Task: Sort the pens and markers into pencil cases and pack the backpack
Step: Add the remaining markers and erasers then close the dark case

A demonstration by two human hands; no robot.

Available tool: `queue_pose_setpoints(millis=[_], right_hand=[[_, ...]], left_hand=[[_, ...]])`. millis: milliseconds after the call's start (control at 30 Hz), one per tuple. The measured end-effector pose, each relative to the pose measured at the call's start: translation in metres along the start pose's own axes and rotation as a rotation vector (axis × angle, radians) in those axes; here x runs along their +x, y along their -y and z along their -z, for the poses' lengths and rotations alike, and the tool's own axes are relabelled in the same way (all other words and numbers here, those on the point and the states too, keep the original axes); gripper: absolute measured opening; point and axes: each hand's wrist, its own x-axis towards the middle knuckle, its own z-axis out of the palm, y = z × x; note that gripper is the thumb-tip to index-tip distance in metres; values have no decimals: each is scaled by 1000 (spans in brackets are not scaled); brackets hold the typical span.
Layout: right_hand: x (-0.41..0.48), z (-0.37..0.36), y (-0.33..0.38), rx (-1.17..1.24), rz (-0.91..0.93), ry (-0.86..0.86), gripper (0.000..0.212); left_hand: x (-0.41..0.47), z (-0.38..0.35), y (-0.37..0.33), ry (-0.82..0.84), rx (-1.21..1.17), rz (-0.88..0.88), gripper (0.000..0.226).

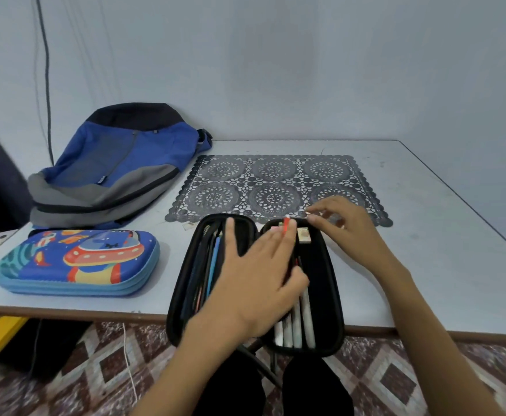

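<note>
- The open black pencil case (326, 280) overhangs the near edge of the worktop (425, 235), with white markers (298, 322) in its right half and pens (212, 265) in its left.
- The left hand (254, 274) lies flat on the contents, fingers (271, 240) straight and released.
- The right hand (344, 226) is at the case's far rim; it is blurred, so I cannot tell its grasp.
- A closed blue pencil case (77, 262) lies to the left.
- The backpack (116, 163) lies behind that, beside a lace mat (275, 181).

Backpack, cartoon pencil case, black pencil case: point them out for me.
backpack (125, 154), head view, blue front panel.
cartoon pencil case (77, 262), head view, middle of closed lid.
black pencil case (325, 280), head view, bare lining of right half.
</note>
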Motion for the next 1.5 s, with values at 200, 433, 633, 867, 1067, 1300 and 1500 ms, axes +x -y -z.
queue_pose_setpoints(millis=[200,433,633,867,1067,1300,1500], right_hand=[[-3,-1,-2,3,-22,12,12],[-7,-7,-4,-62,-16,146,36],[-9,-8,-3,-38,-39,130,33],[-10,-8,-3,-52,-34,119,24],[-9,-8,-3,-54,-57,88,17],[-7,-13,-3,11,-124,31,16],[14,-14,-5,-83,-189,5,24]], left_hand=[[8,-46,-28,75,200,19,82],[5,-36,-23,107,98,-26,74],[-22,2,38,-182,-377,204,78],[-76,18,108,-166,-648,436,47],[-98,19,104,-67,-802,562,42],[-95,10,106,-84,-801,590,21],[-79,2,109,-154,-726,516,25]])
